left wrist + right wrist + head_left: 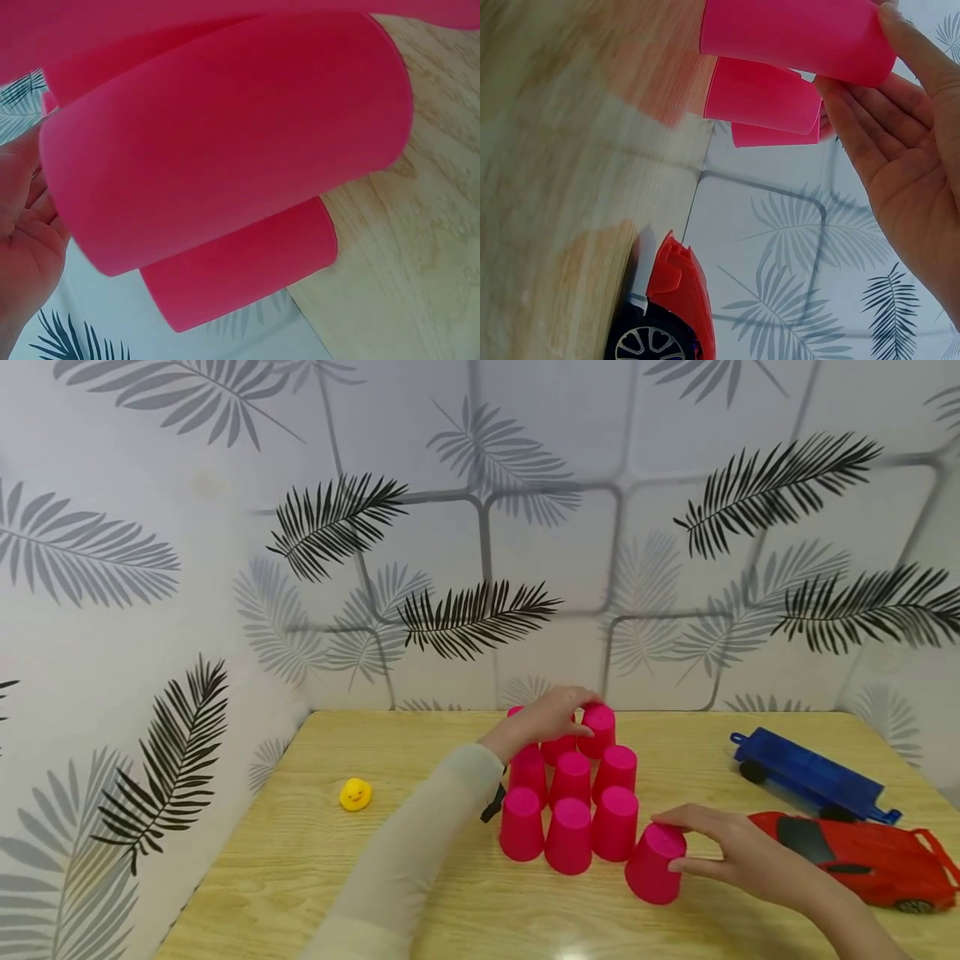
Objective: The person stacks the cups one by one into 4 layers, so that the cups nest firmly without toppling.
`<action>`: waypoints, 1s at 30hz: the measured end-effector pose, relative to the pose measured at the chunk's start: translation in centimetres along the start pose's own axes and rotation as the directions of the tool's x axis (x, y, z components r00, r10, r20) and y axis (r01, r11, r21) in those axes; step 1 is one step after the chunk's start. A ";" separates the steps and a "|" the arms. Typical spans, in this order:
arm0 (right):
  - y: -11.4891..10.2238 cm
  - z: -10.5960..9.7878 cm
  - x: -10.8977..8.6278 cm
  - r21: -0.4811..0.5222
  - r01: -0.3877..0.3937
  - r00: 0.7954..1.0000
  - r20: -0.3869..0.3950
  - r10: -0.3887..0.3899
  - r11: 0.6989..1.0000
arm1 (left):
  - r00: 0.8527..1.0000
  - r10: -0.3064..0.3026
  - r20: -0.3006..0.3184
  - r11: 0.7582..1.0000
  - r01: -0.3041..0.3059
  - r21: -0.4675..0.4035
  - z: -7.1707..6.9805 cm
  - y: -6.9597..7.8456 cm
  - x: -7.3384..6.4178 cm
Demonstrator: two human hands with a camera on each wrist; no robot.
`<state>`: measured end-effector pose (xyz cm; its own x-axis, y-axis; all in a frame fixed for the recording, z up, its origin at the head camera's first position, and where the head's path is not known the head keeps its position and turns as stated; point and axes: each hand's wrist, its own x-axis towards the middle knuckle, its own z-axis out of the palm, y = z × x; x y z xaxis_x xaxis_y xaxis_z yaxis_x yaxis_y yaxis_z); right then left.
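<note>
The left hand (550, 717) grasps a far pink cup (600, 740); the right hand (750, 853) pinches the near pink cup (652, 870) at right

Pink cups (570, 839) — upside down, close together

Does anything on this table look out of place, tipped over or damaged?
One cup stands out: gripped by the right hand, it is at the front right, outside the tidy rows of the other cups. All are upside down, and I see no spill or damage.
</note>
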<state>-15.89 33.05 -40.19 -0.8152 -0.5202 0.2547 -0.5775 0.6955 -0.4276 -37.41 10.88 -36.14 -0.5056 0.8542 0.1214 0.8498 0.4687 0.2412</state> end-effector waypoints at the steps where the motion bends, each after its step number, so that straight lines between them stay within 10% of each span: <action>1: 0.0 0.0 0.0 0.003 -0.002 1.000 0.004 0.002 1.000 | 1.000 0.001 0.001 1.000 -0.001 0.002 0.1 0.0 0.0; 30: -0.2 -0.1 -0.1 0.016 -0.016 1.000 0.021 0.016 1.000 | 1.000 0.009 0.021 0.993 -0.011 0.121 1.5 -0.2 0.4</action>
<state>-15.71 33.05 -40.01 -0.8231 -0.5193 0.2298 -0.5634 0.6959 -0.4453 -37.57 11.44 -37.64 -0.4948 0.8629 0.1033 0.8673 0.4827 0.1218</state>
